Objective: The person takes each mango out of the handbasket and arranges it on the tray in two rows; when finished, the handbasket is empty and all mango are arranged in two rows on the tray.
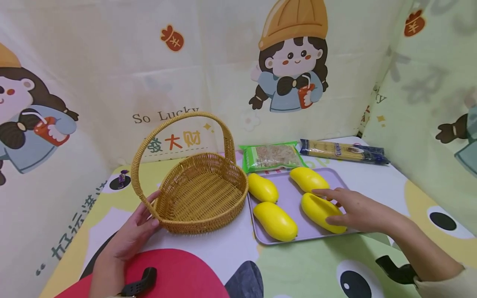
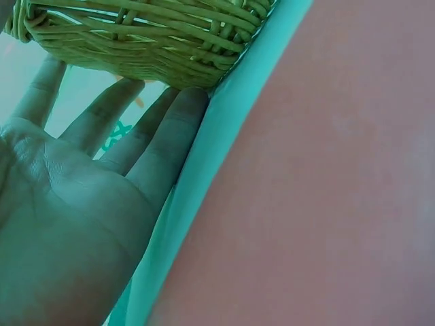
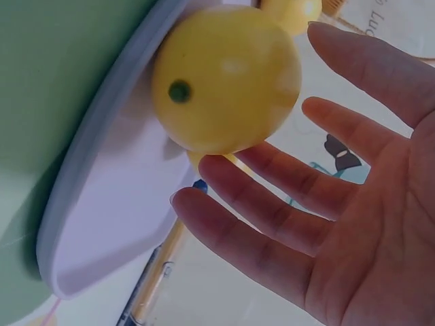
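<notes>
An oval woven basket (image 1: 203, 223) with a tall arched handle stands left of centre, nothing inside it. Against its left side rests my left hand (image 1: 132, 231), fingertips touching the weave near the handle's foot; the left wrist view shows those fingers (image 2: 166, 136) nearly straight. Several yellow mangoes lie on a lilac tray (image 1: 287, 194). Over the front right mango (image 1: 316, 211) hovers my right hand (image 1: 359, 211), thumb and fingers spread around it. In the right wrist view that mango (image 3: 228, 81) shows its green stem end, and the hand has not closed round it.
Behind the tray lie a green-edged clear packet (image 1: 272, 157) and a long pasta packet (image 1: 340, 151). A small purple-wrapped item (image 1: 122, 178) sits at the far left. Printed cloth walls stand at the back and both sides.
</notes>
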`<state>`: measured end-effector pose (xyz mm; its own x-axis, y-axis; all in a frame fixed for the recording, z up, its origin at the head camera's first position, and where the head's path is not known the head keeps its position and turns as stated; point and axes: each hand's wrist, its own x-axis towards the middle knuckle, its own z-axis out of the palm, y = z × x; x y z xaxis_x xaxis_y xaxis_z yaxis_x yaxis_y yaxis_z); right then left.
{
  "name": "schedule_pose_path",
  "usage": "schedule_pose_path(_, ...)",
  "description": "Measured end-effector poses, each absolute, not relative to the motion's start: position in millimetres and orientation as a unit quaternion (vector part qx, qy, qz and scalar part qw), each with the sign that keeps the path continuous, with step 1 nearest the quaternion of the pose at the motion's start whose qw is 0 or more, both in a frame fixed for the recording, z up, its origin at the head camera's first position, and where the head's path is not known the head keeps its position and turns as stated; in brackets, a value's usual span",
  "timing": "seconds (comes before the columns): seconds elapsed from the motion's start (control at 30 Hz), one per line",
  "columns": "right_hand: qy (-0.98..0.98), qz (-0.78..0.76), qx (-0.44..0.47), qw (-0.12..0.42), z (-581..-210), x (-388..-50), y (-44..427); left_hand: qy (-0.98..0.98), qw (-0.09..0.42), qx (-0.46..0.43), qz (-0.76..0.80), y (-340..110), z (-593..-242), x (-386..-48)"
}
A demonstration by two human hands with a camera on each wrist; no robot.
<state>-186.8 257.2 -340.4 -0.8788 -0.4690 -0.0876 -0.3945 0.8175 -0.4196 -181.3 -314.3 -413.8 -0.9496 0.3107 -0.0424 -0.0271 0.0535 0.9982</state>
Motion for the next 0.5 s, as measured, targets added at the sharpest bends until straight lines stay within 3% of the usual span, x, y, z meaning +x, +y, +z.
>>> schedule_pose_path(0.27,0.953,-0.192,-0.213,0.096,-338.4,-183.3,261.3,0.801,0.143,0.059,0.578,-320.9,-387.5,-178.2)
schedule_pose_path(0.5,0.954,-0.192,-0.221,0.059,-339.2,-181.7,264.9,0.92,0.184,-0.007,0.347,-316.8,-336.9,-158.2)
